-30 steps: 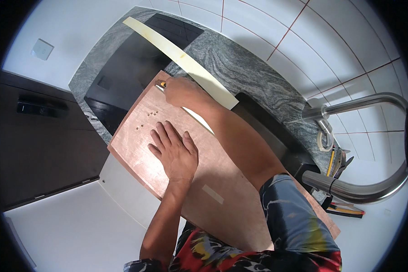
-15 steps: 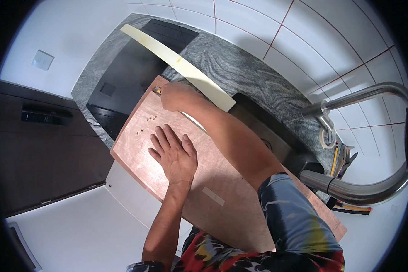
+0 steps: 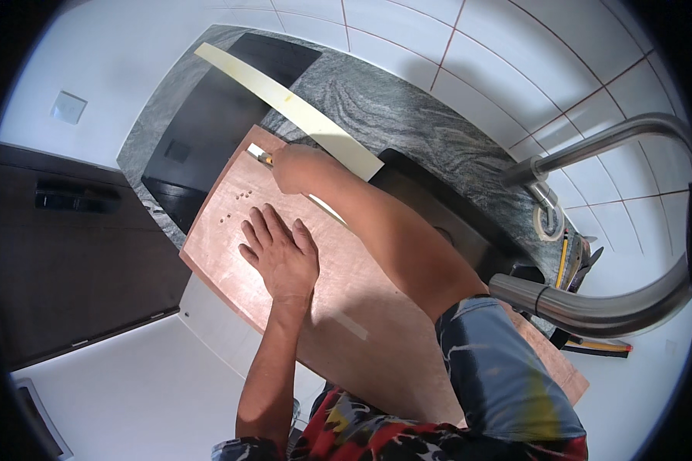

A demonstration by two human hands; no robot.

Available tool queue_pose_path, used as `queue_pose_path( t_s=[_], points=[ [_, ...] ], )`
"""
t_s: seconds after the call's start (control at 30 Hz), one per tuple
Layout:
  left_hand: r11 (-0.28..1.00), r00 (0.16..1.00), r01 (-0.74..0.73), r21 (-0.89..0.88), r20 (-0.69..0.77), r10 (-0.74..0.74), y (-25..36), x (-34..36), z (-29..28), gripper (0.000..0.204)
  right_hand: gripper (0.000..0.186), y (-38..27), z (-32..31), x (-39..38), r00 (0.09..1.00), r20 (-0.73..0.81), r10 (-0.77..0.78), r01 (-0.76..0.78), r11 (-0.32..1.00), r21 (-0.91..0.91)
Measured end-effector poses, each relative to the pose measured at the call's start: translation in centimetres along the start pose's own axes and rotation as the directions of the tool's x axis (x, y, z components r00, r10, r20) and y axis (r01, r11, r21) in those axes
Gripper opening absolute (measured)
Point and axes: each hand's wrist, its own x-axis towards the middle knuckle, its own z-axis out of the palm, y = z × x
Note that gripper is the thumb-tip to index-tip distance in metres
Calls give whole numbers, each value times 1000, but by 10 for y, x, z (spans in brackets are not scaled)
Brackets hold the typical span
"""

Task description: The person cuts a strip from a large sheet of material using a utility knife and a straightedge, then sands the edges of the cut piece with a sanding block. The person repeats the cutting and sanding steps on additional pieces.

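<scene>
A large reddish-brown wooden board (image 3: 392, 369) lies in front of me, overlapping the counter and sink. My left hand (image 3: 281, 257) presses flat on it, fingers spread, below several small holes (image 3: 236, 196). Near the board's far edge my right hand (image 3: 301, 170) is closed on what looks like a utility knife; a metal and orange-yellow tip (image 3: 264, 159) shows at the fingers, and the rest is covered. A narrow white strip (image 3: 327, 207) shows on both sides of that hand; I cannot tell whether it lies on the board or is an opening through it.
A long cream-coloured strip (image 3: 284, 98) spans the black cooktop (image 3: 207, 115) and reaches the dark sink (image 3: 438, 215). A curved steel faucet (image 3: 592, 307) stands on the right. Behind it, a tape roll (image 3: 547, 223) and several hand tools (image 3: 577, 269) rest on the grey stone counter (image 3: 361, 84).
The view has shifted slightly, so most things sit a little further left. More of the white strip shows beyond the tool tip. My left hand stays flat on the board.
</scene>
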Motion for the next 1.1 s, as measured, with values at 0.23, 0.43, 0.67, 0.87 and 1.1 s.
queue_pose_path(
  t_s=[0.23,0.43,0.67,0.87,1.1],
  points=[
    [999,1000,6,-38,20,-6,1,0,-6,69,21,27,24,-79,985,-170,-20,31,998,59],
    [999,1000,16,-42,24,-15,0,-2,-6,69,26,55,25,-194,992,3,126,-125,986,108],
    [998,1000,-5,-66,16,6,3,0,-6,69,24,33,-4,-133,941,-339,-14,69,986,150],
    [999,1000,2,-36,19,-1,2,0,-5,68,33,6,12,-22,934,-354,-54,126,974,186],
    [998,999,17,-68,32,-15,0,1,-6,69,26,-8,17,16,964,-264,-20,56,990,132]
  ],
)
